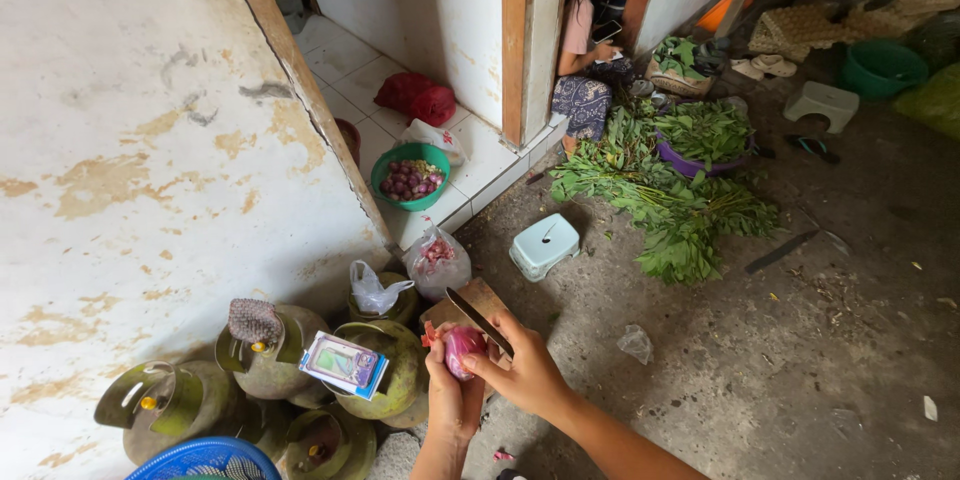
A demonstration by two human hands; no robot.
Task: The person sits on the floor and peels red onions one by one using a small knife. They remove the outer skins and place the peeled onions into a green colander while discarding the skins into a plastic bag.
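Note:
My left hand (450,390) holds a red shallot (462,347) from below. My right hand (525,370) grips a knife (478,321) whose dark blade lies against the top of the shallot. Both hands are low in the view, over a brown wooden board (480,297) on the ground. A clear plastic bag of shallots (437,260) stands just beyond the board. Farther off, a green bowl (398,162) with more shallots rests on white tiles.
Several green gas cylinders (385,365) stand at the lower left by a stained wall (140,140), one bearing a small carton (343,363). A pale plastic stool (543,245), leafy greens (670,205), a purple basin (690,165) and a seated person (590,50) lie beyond. A blue basket (205,460) is nearest me.

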